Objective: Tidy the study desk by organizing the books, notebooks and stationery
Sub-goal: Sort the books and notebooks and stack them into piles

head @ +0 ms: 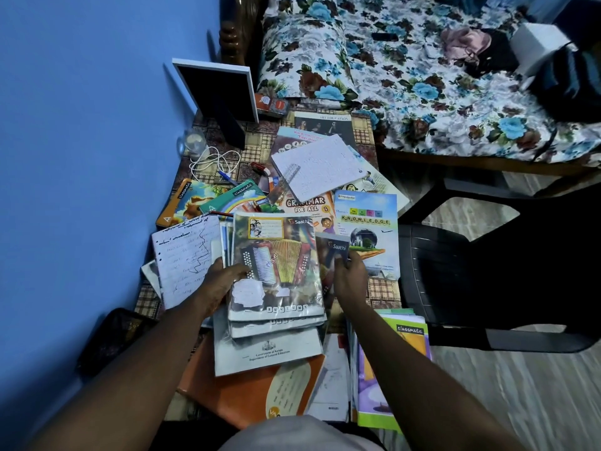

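My left hand [221, 283] grips the left edge of a Saathi notebook with an accordion cover [276, 265], which tops a stack of notebooks near the desk's front. My right hand [349, 275] pinches a second, darker Saathi notebook [335, 252] tilted up beside that stack. Under the stack lie a white government textbook [270, 353] and an orange book [247, 392]. A handwritten loose sheet [182, 258] lies to the left. Grammar For All [309, 206] and a Knowledge book [367, 222] lie behind. Classmate notebooks [393, 362] are piled at the front right.
A picture frame [218, 92] stands at the back left beside a white cable [211, 164] and pens [227, 179]. An open white notebook [318, 167] lies over more books. A black plastic chair [487, 271] stands on the right, a floral bed [422, 76] behind, and a blue wall [81, 157] on the left.
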Action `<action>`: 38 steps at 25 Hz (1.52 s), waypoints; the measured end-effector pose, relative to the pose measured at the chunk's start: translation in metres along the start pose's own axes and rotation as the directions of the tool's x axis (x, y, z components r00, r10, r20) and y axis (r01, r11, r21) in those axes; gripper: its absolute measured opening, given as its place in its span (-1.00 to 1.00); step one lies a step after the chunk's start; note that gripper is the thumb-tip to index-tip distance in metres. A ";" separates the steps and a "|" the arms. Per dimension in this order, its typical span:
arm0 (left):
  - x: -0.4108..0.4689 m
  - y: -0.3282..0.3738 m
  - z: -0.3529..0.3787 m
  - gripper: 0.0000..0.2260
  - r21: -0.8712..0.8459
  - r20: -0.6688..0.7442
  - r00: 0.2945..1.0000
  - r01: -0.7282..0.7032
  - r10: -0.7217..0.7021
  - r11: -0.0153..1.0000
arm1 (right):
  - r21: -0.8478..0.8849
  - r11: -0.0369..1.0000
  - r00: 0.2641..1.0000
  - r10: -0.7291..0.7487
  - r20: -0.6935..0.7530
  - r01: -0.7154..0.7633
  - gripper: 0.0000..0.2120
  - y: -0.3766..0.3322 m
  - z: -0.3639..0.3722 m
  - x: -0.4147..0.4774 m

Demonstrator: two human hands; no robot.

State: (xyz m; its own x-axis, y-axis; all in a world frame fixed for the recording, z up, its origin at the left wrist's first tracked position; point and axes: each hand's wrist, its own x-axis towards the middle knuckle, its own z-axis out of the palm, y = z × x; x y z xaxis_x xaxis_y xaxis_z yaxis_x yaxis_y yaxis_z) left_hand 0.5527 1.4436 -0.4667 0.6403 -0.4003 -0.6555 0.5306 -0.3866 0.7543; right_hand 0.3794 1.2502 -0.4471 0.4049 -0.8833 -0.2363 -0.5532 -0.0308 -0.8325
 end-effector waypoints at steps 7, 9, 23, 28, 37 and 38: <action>0.051 -0.039 -0.014 0.03 0.075 0.041 0.992 -0.120 0.117 0.990 | 0.273 0.960 0.950 0.032 -0.309 0.056 -0.82 -0.056 -0.054 0.036; 0.065 -0.050 -0.017 -0.04 0.099 0.024 0.995 -0.096 0.094 0.990 | 0.328 0.938 0.945 0.005 -0.326 0.108 -0.86 -0.078 -0.073 0.044; 0.012 -0.011 -0.004 -0.21 0.099 0.039 0.999 -0.030 0.026 0.995 | 0.353 0.936 0.991 -0.053 0.123 0.006 -0.89 -0.123 -0.108 0.043; 0.021 -0.019 -0.008 -0.06 0.108 0.040 0.999 -0.007 0.003 0.994 | 0.390 0.921 0.940 -0.123 0.319 -0.012 -0.87 -0.155 -0.131 0.047; -0.023 0.014 0.011 -0.86 0.097 0.044 0.998 -0.050 0.046 0.994 | 0.344 0.856 0.836 0.167 0.523 -0.387 -0.87 -0.076 -0.011 0.042; -0.027 0.016 0.013 -0.84 0.071 0.026 0.999 -0.023 0.021 0.997 | 0.310 0.857 0.840 0.223 0.495 -0.411 -0.86 -0.068 0.001 0.037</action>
State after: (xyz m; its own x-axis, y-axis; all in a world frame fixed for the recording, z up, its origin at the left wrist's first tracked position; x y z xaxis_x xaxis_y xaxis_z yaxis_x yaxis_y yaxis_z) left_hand 0.5364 1.4380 -0.4372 0.6370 -0.4297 -0.6400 0.4752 -0.4349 0.7649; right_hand 0.4327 1.2197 -0.3993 0.5769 -0.5167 -0.6326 -0.4147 0.4819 -0.7719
